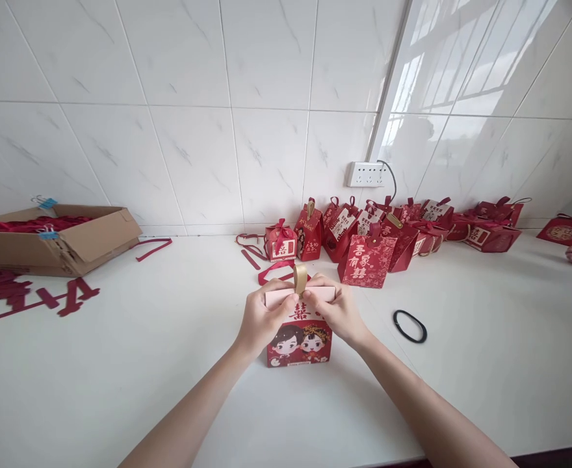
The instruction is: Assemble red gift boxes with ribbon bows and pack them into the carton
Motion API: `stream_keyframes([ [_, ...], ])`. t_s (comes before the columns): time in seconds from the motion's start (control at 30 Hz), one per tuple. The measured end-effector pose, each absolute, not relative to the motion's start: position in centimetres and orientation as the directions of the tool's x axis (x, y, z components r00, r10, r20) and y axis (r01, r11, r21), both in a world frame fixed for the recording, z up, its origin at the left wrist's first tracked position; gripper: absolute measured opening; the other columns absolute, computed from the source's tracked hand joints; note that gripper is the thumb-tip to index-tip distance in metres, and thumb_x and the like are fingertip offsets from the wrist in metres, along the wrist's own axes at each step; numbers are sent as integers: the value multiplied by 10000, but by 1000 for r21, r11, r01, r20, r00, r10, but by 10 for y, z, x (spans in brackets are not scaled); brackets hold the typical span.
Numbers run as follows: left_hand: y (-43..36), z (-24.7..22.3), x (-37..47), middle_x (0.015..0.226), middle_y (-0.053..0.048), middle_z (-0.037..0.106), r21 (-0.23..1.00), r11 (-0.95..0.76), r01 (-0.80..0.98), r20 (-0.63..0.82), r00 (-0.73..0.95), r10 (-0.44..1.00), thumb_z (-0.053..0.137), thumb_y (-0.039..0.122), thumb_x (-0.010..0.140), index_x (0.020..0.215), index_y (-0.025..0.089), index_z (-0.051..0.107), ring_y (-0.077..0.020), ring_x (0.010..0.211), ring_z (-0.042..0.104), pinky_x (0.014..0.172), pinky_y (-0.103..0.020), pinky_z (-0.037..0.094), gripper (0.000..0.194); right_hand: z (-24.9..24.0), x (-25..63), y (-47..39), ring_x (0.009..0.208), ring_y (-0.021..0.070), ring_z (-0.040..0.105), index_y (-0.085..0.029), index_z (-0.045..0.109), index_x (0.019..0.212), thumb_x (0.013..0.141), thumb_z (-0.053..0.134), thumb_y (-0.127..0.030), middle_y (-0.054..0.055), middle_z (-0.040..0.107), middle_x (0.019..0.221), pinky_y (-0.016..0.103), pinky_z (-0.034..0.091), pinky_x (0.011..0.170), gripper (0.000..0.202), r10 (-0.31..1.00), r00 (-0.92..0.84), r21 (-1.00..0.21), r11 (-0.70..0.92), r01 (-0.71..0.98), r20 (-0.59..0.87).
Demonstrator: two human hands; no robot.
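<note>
A red and white paper gift box [298, 344] with a cartoon couple on its front stands upright on the white table in front of me. My left hand [269, 312] grips the left part of its top edge, thumb on the front. On the right part, my right hand [332, 309] pinches the same edge, its thumb close to the left one. Between the thumbs a gold ribbon loop [300, 278] sticks up from the top. The fingers behind the box are mostly hidden. Just behind it lies a loose red ribbon [266, 276].
Several finished red gift boxes [368, 260] line the tiled wall from centre to right. A cardboard box [95, 240] of red ribbons sits at left, with ribbon pieces [74, 296] before it. A black band [409, 326] lies at right. A power strip [368, 174] hangs on the wall.
</note>
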State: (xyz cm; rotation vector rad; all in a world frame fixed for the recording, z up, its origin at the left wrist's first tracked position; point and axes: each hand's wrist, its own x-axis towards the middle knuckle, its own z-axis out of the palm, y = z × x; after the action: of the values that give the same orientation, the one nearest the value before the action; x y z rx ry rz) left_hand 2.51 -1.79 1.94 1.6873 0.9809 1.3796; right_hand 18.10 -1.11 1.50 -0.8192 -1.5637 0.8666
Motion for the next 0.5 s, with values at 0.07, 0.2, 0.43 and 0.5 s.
stream_keyframes([
  [0.07, -18, 18, 25, 722, -20, 631, 908, -410, 90, 398, 129, 909, 622, 376, 766, 816, 155, 631, -144, 652, 588, 583, -234, 470, 226, 14, 180, -11, 542, 104, 465, -175, 626, 711, 767, 620, -411, -1, 562, 651, 228, 395, 509, 243, 868, -141, -872, 487, 50, 477],
  [0.2, -18, 18, 23, 712, -25, 646, 929, -366, 53, 356, 141, 924, 630, 404, 760, 863, 150, 626, -152, 640, 597, 579, -246, 480, 274, 14, 178, -11, 569, 133, 524, -174, 635, 764, 769, 614, -440, 20, 615, 673, 240, 436, 530, 266, 876, -128, -878, 475, 67, 464],
  [0.43, -24, 11, 31, 865, -104, 717, 952, -294, -88, 301, 86, 950, 723, 438, 659, 850, 126, 677, -251, 842, 669, 757, -341, 536, 368, 14, 188, -10, 747, 249, 654, -180, 691, 771, 762, 575, -507, 82, 701, 810, 296, 535, 656, 347, 871, -250, -851, 477, 221, 424],
  [0.5, -24, 6, 33, 840, -123, 719, 961, -259, -93, 265, 57, 963, 747, 466, 622, 851, 107, 697, -279, 844, 676, 774, -373, 540, 429, 6, 194, -3, 576, 224, 628, -201, 678, 697, 710, 607, -525, 46, 668, 656, 272, 524, 519, 332, 862, -282, -831, 492, 261, 422],
])
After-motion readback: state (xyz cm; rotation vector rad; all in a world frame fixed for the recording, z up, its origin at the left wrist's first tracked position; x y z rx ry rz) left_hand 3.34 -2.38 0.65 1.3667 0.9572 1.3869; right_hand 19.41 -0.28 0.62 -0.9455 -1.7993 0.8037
